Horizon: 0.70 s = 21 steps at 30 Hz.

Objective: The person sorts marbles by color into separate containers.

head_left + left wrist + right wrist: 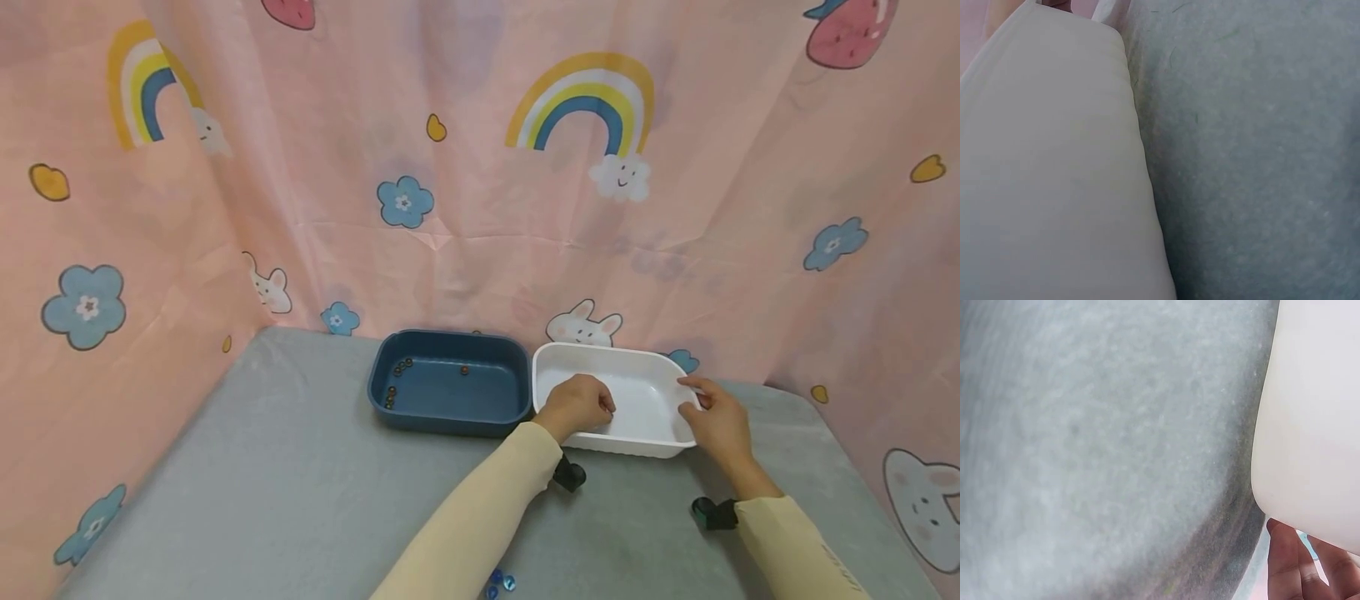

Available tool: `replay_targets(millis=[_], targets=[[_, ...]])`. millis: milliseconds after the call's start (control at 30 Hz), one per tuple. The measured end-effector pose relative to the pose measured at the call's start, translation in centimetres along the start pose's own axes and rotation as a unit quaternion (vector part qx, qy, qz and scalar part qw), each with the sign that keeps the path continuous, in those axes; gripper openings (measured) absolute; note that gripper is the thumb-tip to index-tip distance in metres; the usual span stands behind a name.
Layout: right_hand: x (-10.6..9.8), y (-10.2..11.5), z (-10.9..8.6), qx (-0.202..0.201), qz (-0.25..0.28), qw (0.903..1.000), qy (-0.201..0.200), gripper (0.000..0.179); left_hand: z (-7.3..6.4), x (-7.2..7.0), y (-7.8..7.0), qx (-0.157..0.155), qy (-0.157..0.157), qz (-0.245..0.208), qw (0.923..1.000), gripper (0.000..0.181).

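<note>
A white plastic basin (652,406) stands at the back of the table. My left hand (581,406) is over its front left part, fingers curled with the tips close together; I cannot tell whether something small is in them. At the basin's right end, my right hand (718,419) grips the rim with thumb and fingers. The right wrist view shows those fingers (1286,559) against the edge of the basin (1310,425). In the left wrist view, the sleeve (1054,156) covers most of the picture and hides the hand's work.
A dark blue basin (450,427) adjoins the white one on the left, with several small brown beads (399,367) inside. Several blue glass beads (509,582) lie near the table's front edge. A pink printed curtain (480,267) hangs behind the grey table (300,500).
</note>
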State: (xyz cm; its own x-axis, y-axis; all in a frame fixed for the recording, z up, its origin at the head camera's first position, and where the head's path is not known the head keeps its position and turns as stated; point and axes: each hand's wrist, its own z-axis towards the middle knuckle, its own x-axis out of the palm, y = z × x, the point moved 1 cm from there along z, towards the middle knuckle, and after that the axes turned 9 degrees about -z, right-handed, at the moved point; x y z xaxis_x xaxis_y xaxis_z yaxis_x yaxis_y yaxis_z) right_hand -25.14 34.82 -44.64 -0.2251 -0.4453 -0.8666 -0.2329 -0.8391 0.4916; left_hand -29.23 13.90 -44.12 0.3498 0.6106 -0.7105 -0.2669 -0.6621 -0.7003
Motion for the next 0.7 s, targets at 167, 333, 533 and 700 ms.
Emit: replay_targets(millis=[167, 333, 533, 700], targets=[[0.0, -0.01, -0.03, -0.005, -0.001, 1.0, -0.004, 0.042, -0.08, -0.08, -0.04, -0.001, 0.004, 0.015, 0.9999, 0.008], [-0.06, 0.05, -0.07, -0.012, -0.003, 0.9999, -0.01, 0.042, -0.13, -0.16, -0.02, -0.006, 0.008, 0.025, 0.9996, 0.008], [-0.04, 0.08, -0.09, -0.009, -0.002, 0.9999, -0.008, 0.042, -0.16, -0.11, 0.09, -0.01, 0.007, 0.013, 0.9998, 0.007], [-0.02, 0.03, -0.14, -0.012, -0.002, 0.9999, -0.009, 0.042, -0.11, 0.08, 0.27, 0.0, -0.001, -0.003, 1.0, 0.004]])
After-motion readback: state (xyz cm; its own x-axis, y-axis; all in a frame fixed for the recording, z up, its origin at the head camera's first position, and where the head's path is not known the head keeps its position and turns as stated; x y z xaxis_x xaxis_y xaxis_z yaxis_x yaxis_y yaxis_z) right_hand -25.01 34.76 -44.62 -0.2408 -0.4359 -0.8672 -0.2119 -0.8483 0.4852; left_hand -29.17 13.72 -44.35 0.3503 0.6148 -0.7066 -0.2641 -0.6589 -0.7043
